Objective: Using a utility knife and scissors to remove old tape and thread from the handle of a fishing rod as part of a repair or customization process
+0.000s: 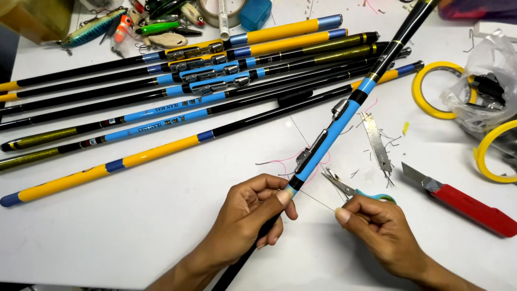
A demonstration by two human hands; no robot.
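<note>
The left hand (245,215) pinches the fishing rod (344,116), slanting above the white table (134,226); the right hand (377,226) pulls taut a thin thread (318,200); rod seems light, stiff, slippery; best held near the reel seat (312,153).

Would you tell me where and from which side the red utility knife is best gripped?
Grip the knife by its red handle, coming from the lower right. The bare blade points up-left toward the scissors, and the handle end lies free on the table, clear of the right hand.
</note>
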